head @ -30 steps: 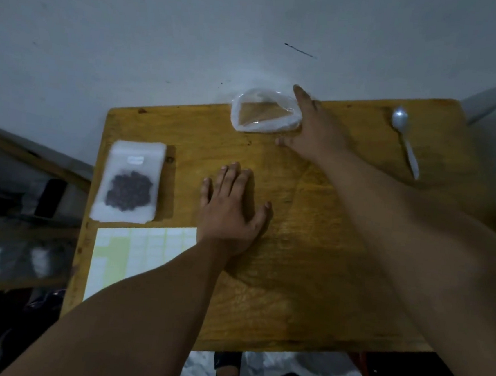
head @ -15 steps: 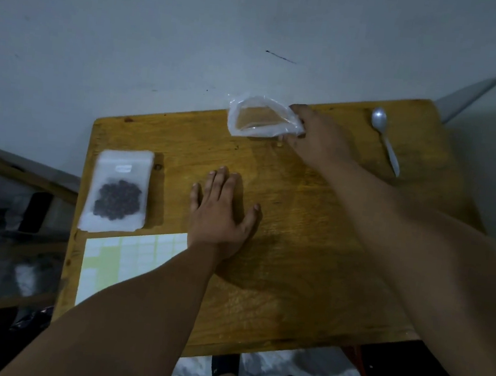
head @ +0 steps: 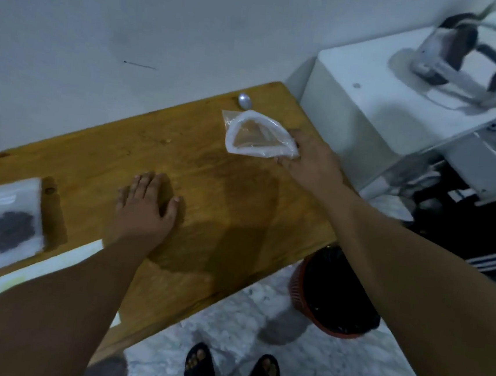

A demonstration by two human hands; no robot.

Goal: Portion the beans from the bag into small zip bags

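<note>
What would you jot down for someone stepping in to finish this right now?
Left hand: flat on the table, empty.
Right hand: pinching the clear empty bags at the far right of the table.
Bean bag: near left edge, untouched, beans inside.
Spoon: at the far edge, partly behind the empty bags.
Done: nothing portioned yet.
Left: open a small bag, spoon beans in, seal, repeat.

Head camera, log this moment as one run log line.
right hand: gripping empty zip bags | left hand: flat on table | bean bag: untouched
</note>
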